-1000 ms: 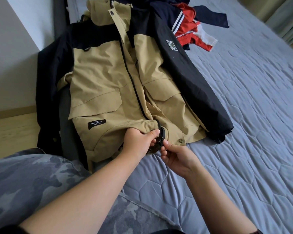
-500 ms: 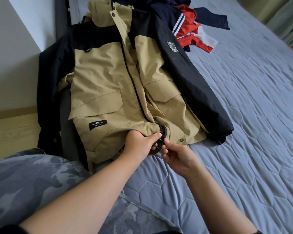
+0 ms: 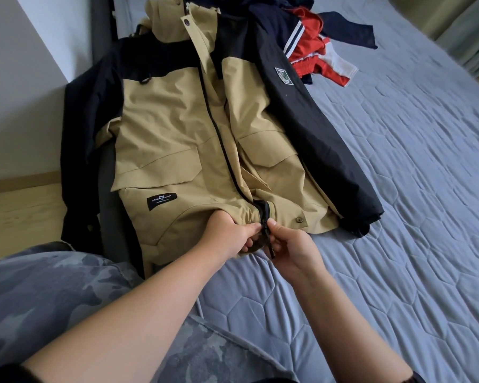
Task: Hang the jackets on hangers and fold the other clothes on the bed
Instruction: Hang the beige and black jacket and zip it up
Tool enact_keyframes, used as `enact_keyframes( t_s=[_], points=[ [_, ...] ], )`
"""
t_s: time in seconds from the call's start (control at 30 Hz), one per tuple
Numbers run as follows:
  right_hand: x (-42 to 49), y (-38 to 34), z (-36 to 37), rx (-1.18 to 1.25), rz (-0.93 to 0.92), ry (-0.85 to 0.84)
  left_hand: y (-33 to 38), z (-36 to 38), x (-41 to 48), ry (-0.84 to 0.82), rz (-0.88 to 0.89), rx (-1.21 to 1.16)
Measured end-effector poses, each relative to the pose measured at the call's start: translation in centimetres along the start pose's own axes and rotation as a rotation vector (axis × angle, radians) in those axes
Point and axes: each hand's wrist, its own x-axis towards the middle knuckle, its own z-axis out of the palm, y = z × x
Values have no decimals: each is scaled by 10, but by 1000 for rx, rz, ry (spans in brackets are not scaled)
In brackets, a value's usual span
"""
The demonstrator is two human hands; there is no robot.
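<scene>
While both hands pinch the jacket (image 3: 194, 139) hem at its zipper (image 3: 265, 228), bare bed (image 3: 398, 244) lies open rightward.

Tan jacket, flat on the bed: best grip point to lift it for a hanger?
Grip the jacket at its black shoulders, near the hood, coming from the far end. It lies flat, front up, hem toward the person; both hands pinch the zipper there.

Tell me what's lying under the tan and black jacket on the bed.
Under the tan and black jacket the grey quilted bedspread shows, and its upper part lies over a dark navy garment in the clothes pile. What is beneath its middle is covered.
</scene>
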Motion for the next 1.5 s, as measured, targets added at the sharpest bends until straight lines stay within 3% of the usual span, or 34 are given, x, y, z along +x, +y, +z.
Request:
enact_keyframes(
  t_s=[0.23,0.47,0.57,0.63,0.73,0.83,1.03,1.17,1.37,1.5],
  points=[
    [2,7,1,-48,-84,45,-2,2,-1,-43,-23,-11],
    [-1,10,3,36,-30,78,-8,2,0,-6,37,235],
    [0,4,-2,-246,-118,101,-9,6,-3,-51,-54,-41],
    [-4,-8,-4,-537,-120,8,-7,10,-5,-4,-80,-151],
    [-17,-27,-11,-947,-66,-141,-5,11,-4,6,-68,-140],
    [-30,-34,-15,-1226,-95,-177,-4,9,-4,-48,-54,-158],
    [-37,-58,-10,-1709,-437,-178,-7,9,-5,-109,-68,-106],
    [-22,-67,4,-1800,-700,-166,-7,8,-4,-163,-82,-88],
    [9,-55,17,-1878,-699,-99,-7,8,-5,-166,-116,-42],
    [21,-47,15,-1869,-832,42,-8,9,-6,-178,-147,-1]
  ],
)
